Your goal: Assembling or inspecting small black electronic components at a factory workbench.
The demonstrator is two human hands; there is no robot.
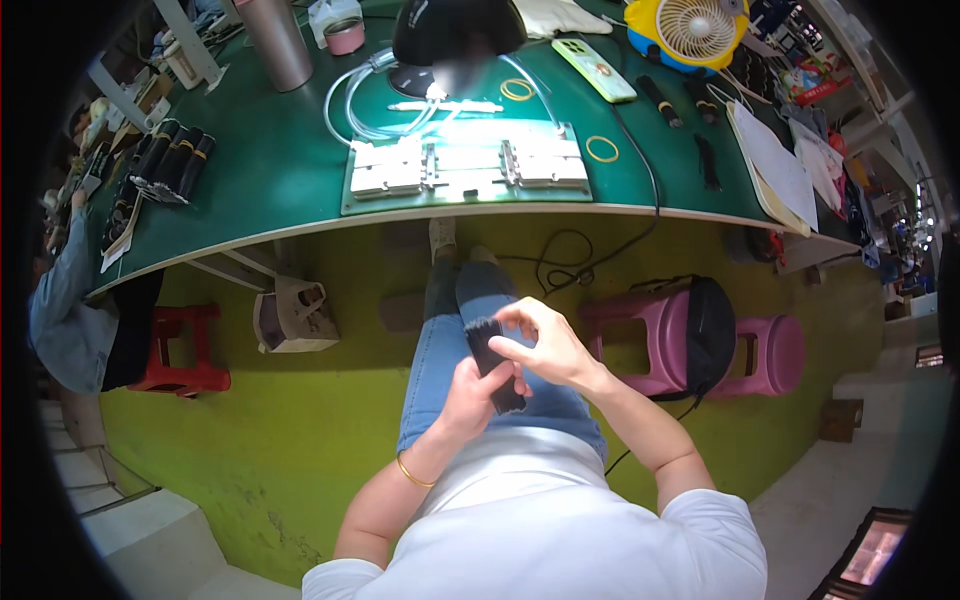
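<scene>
Two hands on one black bundle, over the lap.

The left hand (pixel 470 392) grips the bundle (pixel 494 362) from below, fingers closed round it; the right hand (pixel 545 345) pinches its upper end, fingers together on it. On the green bench (pixel 280 170) lie three yellow rings (pixel 602 148), one metal jig (pixel 466 168), one phone (pixel 594 69), one fan (pixel 690 30), one lamp (pixel 455 35), and a row of black bundles (pixel 165 160) at left. Two pink stools (pixel 770 350) stand on the right, a black bag (pixel 708 335) against the nearer; one red stool (pixel 185 350) on the left.
</scene>
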